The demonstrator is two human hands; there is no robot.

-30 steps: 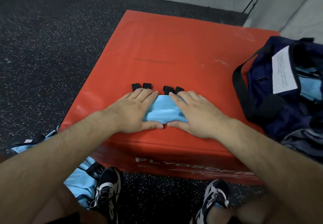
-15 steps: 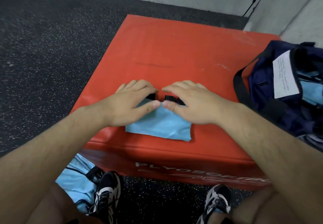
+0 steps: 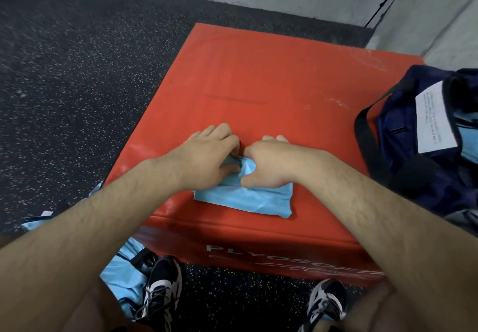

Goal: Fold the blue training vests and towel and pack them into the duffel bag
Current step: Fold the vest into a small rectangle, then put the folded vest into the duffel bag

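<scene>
One vest is in hand, and more wait. The red plyo box (image 3: 271, 73) fills the middle of your view and serves as your folding surface. At three o'clock from it the navy duffel bag (image 3: 419, 176) sits open on the box's corner. Pale blue fabric (image 3: 468, 135) already shows inside it, so some packing looks done. At seven o'clock, down by your left shoe (image 3: 160, 287), a loose heap of blue vests (image 3: 124, 280) lies unfolded; that looks like the bulk of what is left. I see no towel that I can tell apart from the vests. The folded blue vest (image 3: 248, 199) lies at the six o'clock edge of the box top, a small rectangle. Your left hand (image 3: 207, 158) and right hand (image 3: 269, 163) meet over its twelve o'clock edge, fingers curled and thumbs down on the cloth, pinching the bunched fabric there. By my reckoning this fold is nearly finished, and the vest then needs carrying to the bag.
</scene>
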